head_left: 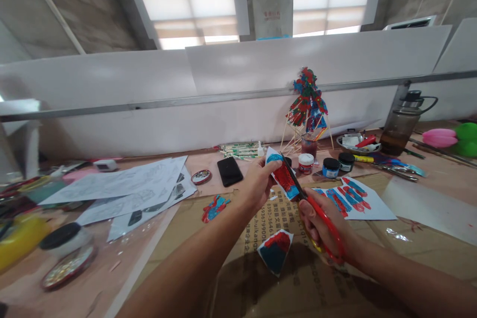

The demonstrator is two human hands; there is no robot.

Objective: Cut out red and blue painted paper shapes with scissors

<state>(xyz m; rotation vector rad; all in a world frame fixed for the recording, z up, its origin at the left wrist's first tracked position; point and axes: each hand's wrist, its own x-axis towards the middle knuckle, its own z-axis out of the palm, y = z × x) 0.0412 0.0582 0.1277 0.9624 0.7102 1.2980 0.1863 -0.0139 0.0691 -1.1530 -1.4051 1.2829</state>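
Note:
My left hand [261,181] pinches a piece of white paper painted red and blue [285,179], thumb on its upper part. In my right hand [322,216] is a pair of scissors with red handles [335,238], its dark blades lying along the right edge of that paper. Below, on the cardboard, rests a cut paper piece painted dark teal and red [276,249]. Beyond my right hand lies a larger white sheet with red and blue painted strokes [354,198]. A small red and blue cutout [215,207] sits left of my left forearm.
Flattened cardboard [179,258] covers the work area. Behind stand paint jars [306,163], a painted figure on sticks [307,99] and a bottle [400,124]. A phone [229,171], drawing sheets [137,184] and a lidded jar [65,241] lie left.

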